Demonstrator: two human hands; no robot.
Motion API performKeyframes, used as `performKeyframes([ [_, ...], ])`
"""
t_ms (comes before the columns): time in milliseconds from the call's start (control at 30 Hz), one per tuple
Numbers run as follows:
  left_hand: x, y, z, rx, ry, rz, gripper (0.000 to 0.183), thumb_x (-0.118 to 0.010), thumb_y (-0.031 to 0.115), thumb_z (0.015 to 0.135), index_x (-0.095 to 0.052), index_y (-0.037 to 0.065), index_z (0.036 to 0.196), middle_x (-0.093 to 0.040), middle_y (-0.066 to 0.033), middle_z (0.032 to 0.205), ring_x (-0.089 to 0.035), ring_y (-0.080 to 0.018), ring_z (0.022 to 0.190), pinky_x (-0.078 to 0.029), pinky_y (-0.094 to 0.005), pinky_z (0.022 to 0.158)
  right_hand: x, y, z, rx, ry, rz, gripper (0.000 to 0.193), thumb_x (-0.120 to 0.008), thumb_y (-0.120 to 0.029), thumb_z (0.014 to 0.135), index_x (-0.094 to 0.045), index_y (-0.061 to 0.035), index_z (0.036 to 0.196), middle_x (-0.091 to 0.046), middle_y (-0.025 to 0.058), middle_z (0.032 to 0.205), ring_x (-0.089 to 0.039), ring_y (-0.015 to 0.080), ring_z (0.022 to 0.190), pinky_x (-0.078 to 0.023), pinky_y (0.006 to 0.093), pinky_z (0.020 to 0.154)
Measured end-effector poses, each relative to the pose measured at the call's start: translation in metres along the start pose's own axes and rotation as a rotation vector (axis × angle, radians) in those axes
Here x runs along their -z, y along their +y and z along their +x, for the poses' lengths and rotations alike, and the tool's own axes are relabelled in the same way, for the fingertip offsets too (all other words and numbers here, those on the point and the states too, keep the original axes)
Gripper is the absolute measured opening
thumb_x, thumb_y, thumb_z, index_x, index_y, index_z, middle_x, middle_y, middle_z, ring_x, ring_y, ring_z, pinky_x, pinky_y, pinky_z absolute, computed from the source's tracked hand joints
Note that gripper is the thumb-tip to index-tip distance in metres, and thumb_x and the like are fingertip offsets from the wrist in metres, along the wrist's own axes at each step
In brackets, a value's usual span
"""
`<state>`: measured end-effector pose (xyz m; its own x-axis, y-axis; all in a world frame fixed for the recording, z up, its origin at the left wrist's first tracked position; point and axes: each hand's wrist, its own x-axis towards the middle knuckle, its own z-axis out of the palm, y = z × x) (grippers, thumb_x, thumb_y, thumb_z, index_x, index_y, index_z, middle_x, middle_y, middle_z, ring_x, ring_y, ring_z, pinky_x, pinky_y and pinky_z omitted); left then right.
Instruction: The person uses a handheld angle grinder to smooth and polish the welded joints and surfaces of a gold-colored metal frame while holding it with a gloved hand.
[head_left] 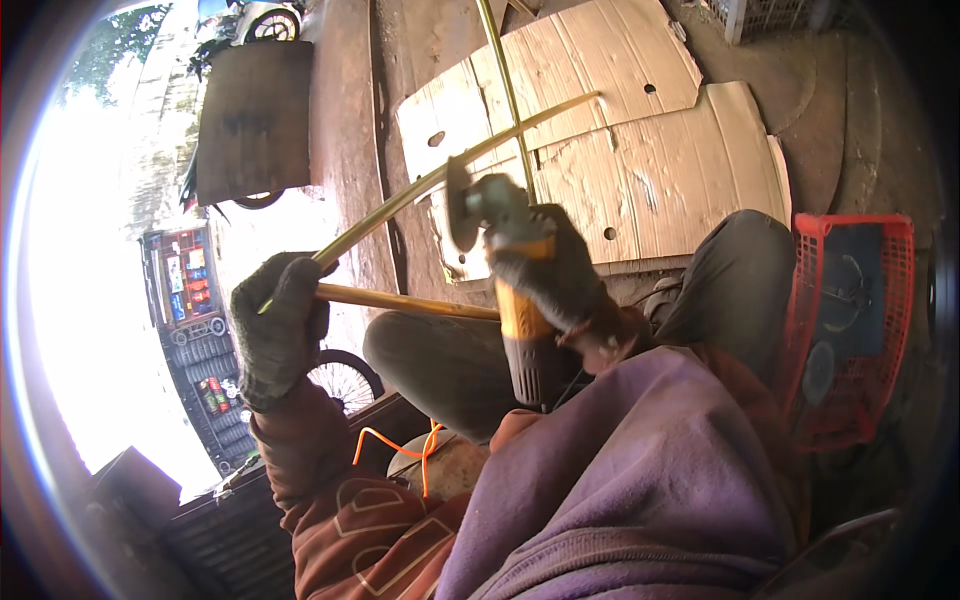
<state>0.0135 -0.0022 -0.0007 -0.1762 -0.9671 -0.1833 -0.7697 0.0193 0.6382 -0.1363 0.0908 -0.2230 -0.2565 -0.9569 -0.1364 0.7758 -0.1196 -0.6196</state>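
My left hand (277,325), in a dark knitted glove, is wrapped round a long gold-coloured metal tube (395,207) that slants up to the right. A shorter gold-coloured piece (405,301) runs from the same hand across my knee; whether the two are joined is hidden by the glove. Gripped in my gloved right hand (560,270) is a yellow and dark angle grinder (520,318), held upright. Its disc (461,205) is slightly blurred and sits against or just beside the long tube; I cannot tell which. Another gold-coloured bar (500,60) crosses behind the tube.
Flattened cardboard (680,180) covers the ground ahead. A red plastic crate (850,330) stands to my right. Orange cord (428,455) lies by my left thigh. Beyond my left side are a dark panel (255,120), a bicycle wheel (343,380) and a bright opening.
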Motion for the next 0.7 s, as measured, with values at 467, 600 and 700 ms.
performKeyframes([
  [467, 0.001, -0.008, 0.010, -0.118, -0.047, 0.119, 0.023, -0.064, 0.021, 0.094, -0.070, 0.000, 0.100, -0.049, 0.0039, 0.054, -0.039, -0.0021, 0.040, -0.025, -0.0201, 0.036, 0.032, 0.015, 0.007, -0.016, 0.153, -0.032, 0.035, -0.077, -0.011, 0.081, -0.055, -0.0024, 0.108, -0.067, 0.0104, 0.094, -0.067, 0.0179, 0.078, -0.057, 0.0322, 0.069],
  [600, -0.004, -0.009, 0.001, -0.074, -0.058, 0.036, 0.025, -0.065, 0.024, 0.093, -0.070, 0.000, 0.098, -0.051, 0.0024, 0.055, -0.041, -0.0036, 0.043, -0.028, -0.0217, 0.039, -0.009, 0.007, -0.017, 0.095, 0.011, -0.065, 0.045, -0.074, -0.007, 0.080, -0.050, -0.0029, 0.117, -0.065, 0.0101, 0.101, -0.066, 0.0175, 0.086, -0.055, 0.0319, 0.074],
  [700, 0.000, -0.003, -0.003, -0.028, -0.058, 0.030, 0.027, -0.064, 0.026, 0.094, -0.071, 0.000, 0.097, -0.052, 0.0012, 0.055, -0.041, -0.0047, 0.043, -0.028, -0.0221, 0.040, 0.011, 0.025, -0.003, 0.105, -0.008, -0.199, 0.037, -0.074, -0.019, 0.083, -0.057, -0.0004, 0.109, -0.066, 0.0106, 0.091, -0.066, 0.0189, 0.086, -0.056, 0.0322, 0.076],
])
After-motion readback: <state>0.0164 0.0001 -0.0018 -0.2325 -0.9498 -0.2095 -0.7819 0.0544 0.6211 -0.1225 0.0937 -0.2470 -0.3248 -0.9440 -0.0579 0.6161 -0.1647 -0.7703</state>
